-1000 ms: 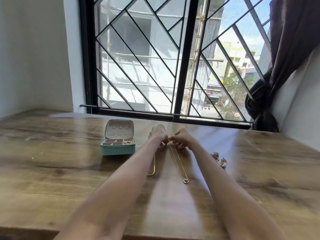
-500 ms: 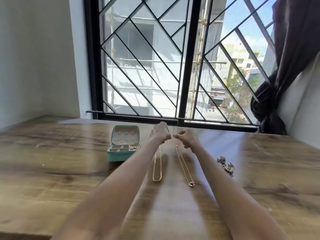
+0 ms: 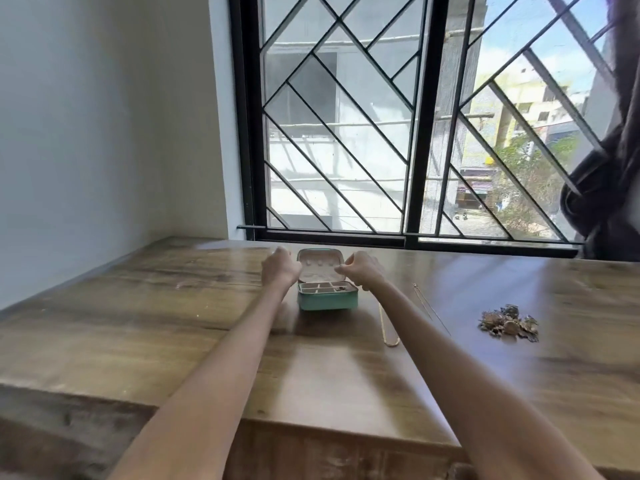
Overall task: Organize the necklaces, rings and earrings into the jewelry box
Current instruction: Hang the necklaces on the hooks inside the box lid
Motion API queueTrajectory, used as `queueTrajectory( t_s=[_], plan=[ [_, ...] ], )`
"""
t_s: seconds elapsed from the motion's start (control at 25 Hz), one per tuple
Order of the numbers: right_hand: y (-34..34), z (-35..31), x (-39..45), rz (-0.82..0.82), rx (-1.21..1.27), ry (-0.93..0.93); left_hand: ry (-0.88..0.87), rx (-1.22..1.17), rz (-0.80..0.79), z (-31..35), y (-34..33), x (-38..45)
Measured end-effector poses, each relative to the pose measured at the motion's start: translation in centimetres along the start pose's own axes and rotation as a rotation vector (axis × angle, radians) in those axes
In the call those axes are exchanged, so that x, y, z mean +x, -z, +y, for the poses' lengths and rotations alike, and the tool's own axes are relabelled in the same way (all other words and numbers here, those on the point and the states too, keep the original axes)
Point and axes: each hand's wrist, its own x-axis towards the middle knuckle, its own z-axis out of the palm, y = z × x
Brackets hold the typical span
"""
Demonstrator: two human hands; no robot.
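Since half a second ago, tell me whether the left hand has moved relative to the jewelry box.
Yes. The left hand went from the right of the jewelry box, above the gold necklace, to the box's left side.

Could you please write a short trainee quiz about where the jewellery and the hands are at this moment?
1. True or false: the lid of the small teal jewelry box stands open.
2. Which lies farthest right on the wooden table: A the box, B the thick gold chain necklace, C the heap of small mixed jewellery?
3. Fill in: the left hand and right hand flank the box's ____.

Key: 1 true; 2 C; 3 lid.
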Motion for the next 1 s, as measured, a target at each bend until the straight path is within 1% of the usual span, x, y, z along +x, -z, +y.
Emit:
queueTrajectory(
  t_s=[0.08, 0.16, 0.24, 0.36, 0.48, 0.6, 0.72, 0.76, 0.8, 0.88, 0.92, 1.0],
  plan=[
    [-0.6, 0.0, -0.1, 0.005, -0.011, -0.019, 0.101, -0.065, -0.031, -1.9, -0.7, 0.7],
    [-0.6, 0.0, -0.2, 0.007, 0.009, -0.017, 0.14, -0.156, -0.077, -2.7, -1.6, 1.4],
    [0.0, 0.0, -0.6, -0.017, 0.075, -0.009, 0.13, -0.254, -0.116, -2.9, -2.2, 2.1],
    [0.1, 0.7, -1.3, -0.055, 0.218, 0.009, 0.118, -0.262, -0.152, -2.9, -2.7, 2.5],
    [-0.6, 1.3, -1.2, -0.025, 0.285, 0.052, 0.08, -0.285, -0.078, -2.9, -3.1, 2.0],
    [-0.7, 0.7, -1.1, -0.008, 0.209, 0.128, 0.059, -0.394, 0.02, -2.9, -3.1, 2.1],
    [-0.1, 0.3, -0.9, 0.026, 0.031, 0.308, 0.024, -0.42, 0.089, -3.1, -2.9, 2.2],
    [0.3, 0.2, -1.0, 0.006, -0.019, 0.369, 0.018, -0.419, 0.099, -3.2, -2.9, 2.3],
    [0.6, 0.2, -1.0, -0.049, -0.05, 0.413, 0.007, -0.419, 0.104, -3.3, -3.0, 2.4],
    [1.0, 0.1, -1.3, -0.191, -0.082, 0.437, -0.021, -0.4, 0.1, -3.2, -3.0, 2.2],
    [1.1, 0.0, -1.4, -0.233, -0.096, 0.438, -0.031, -0.391, 0.101, -3.1, -2.9, 2.2],
    [1.1, 0.0, -1.6, -0.253, -0.125, 0.446, -0.041, -0.379, 0.104, -3.2, -2.9, 2.3]
  ],
)
